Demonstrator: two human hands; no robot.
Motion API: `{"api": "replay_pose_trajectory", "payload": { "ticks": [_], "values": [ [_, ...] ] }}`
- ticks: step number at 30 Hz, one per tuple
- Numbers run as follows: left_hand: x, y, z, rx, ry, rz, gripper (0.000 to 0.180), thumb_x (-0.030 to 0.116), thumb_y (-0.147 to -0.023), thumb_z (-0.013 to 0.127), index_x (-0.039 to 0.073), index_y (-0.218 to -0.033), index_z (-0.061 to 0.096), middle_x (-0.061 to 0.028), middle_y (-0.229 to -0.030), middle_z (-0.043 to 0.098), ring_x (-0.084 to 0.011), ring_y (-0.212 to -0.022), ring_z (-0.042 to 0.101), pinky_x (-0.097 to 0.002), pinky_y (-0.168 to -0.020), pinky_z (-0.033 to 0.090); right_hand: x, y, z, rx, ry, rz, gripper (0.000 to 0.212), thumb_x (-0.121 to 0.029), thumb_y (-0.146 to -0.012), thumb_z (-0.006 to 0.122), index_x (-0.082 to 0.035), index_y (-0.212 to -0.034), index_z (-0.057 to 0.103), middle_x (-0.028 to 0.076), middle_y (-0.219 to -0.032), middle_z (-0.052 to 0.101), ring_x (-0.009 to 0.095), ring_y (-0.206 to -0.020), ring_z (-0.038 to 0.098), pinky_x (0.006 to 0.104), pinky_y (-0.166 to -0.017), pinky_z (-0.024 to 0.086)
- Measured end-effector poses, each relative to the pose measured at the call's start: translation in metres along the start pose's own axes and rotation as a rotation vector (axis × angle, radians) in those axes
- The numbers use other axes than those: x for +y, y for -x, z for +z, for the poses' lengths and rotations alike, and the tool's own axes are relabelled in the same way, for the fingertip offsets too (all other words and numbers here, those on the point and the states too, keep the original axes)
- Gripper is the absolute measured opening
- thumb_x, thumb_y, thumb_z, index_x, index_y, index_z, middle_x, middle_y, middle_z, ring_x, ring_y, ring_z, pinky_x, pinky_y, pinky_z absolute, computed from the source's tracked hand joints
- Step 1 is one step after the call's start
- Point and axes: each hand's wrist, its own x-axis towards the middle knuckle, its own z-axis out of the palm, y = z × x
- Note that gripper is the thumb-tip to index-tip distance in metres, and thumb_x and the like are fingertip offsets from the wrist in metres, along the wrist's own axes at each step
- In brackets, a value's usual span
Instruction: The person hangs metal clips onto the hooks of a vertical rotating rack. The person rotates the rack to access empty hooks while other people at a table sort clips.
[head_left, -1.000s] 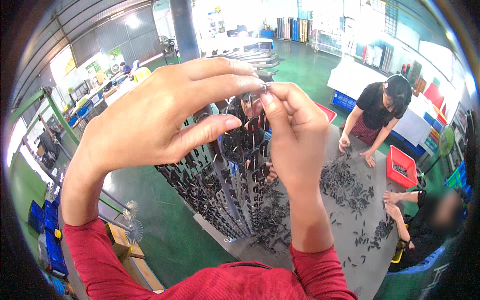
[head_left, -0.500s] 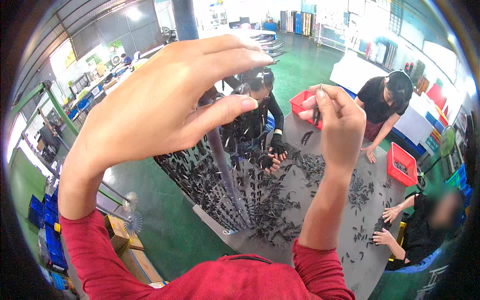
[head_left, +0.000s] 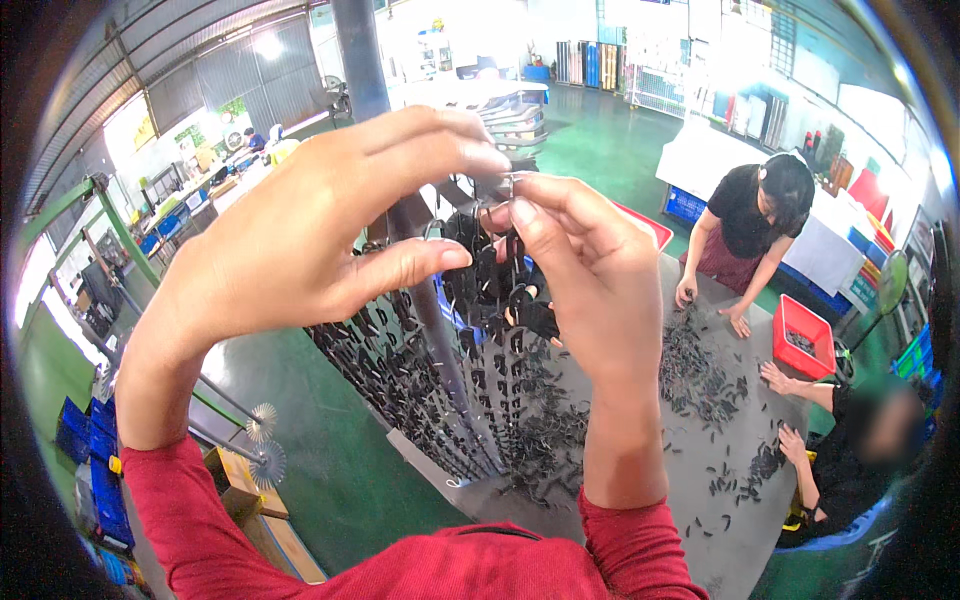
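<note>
Black curved pieces [head_left: 400, 390] hang in long rows from a rack around a grey post [head_left: 432, 320]. At the top of the rows, my right hand [head_left: 590, 255] is closed, thumb and forefinger pinching a small dark curved piece [head_left: 514, 190] by its end. My left hand [head_left: 290, 230] arches beside it, palm toward the rows. Its thumb and fingers stand apart around the upper pieces, with the fingertips near my right fingers. I cannot tell whether the left fingertips touch a piece.
Loose black pieces [head_left: 700, 365] lie scattered over a grey table [head_left: 690, 500]. A red bin [head_left: 803, 335] holds more. One person [head_left: 752, 215] stands across the table, another [head_left: 880, 450] sits at its right edge. Behind the rows, a gloved hand [head_left: 540, 318] is partly hidden.
My right hand has moved left, bringing the pinched piece to the top of the rows beside my left hand. The left hand has dropped slightly.
</note>
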Motion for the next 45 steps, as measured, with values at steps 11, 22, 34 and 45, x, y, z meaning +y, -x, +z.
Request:
{"api": "replay_pose_trajectory", "payload": {
  "ticks": [11, 22, 34, 45],
  "values": [
    [0.005, 0.009, 0.003, 0.084, 0.058, -0.056, 0.046, 0.015, -0.077, 0.074, 0.006, -0.12, 0.064, -0.0163, -0.123, 0.062, -0.0346, -0.115, 0.059, -0.04, -0.096, 0.048, 0.002, -0.002, 0.019, 0.104, 0.106, -0.066, 0.013, -0.002, -0.095, 0.055, 0.005, -0.098, 0.065, 0.005, -0.077, 0.063, 0.008, -0.068, 0.06, 0.0215, -0.061, 0.048],
    [0.002, 0.002, 0.002, -0.047, -0.092, -0.105, 0.054, 0.024, -0.083, 0.069, 0.005, -0.132, 0.054, -0.0173, -0.133, 0.055, -0.0364, -0.126, 0.05, -0.0421, -0.103, 0.041, 0.016, -0.001, -0.046, 0.199, 0.329, 0.03, 0.016, -0.008, -0.093, 0.056, 0.002, -0.099, 0.068, 0.01, -0.077, 0.067, 0.013, -0.06, 0.062, 0.0241, -0.058, 0.049],
    [-0.003, 0.002, 0.004, 0.095, -0.037, -0.013, 0.061, 0.031, -0.08, 0.071, 0.007, -0.133, 0.054, -0.0165, -0.138, 0.051, -0.0353, -0.128, 0.049, -0.0424, -0.104, 0.04, 0.009, 0.002, -0.029, 0.059, 0.458, -0.089, 0.018, -0.01, -0.09, 0.061, 0.001, -0.103, 0.067, 0.016, -0.098, 0.07, 0.024, -0.087, 0.07, 0.0328, -0.076, 0.054],
    [-0.003, 0.01, 0.001, 0.039, 0.068, 0.018, 0.049, 0.017, -0.081, 0.069, 0.003, -0.127, 0.059, -0.0187, -0.127, 0.058, -0.0378, -0.115, 0.057, -0.0422, -0.097, 0.046, 0.003, 0.0, 0.02, 0.095, 0.233, -0.09, 0.015, -0.002, -0.095, 0.056, 0.006, -0.105, 0.064, 0.005, -0.087, 0.065, 0.007, -0.077, 0.061, 0.0206, -0.068, 0.049]
  ]
}}
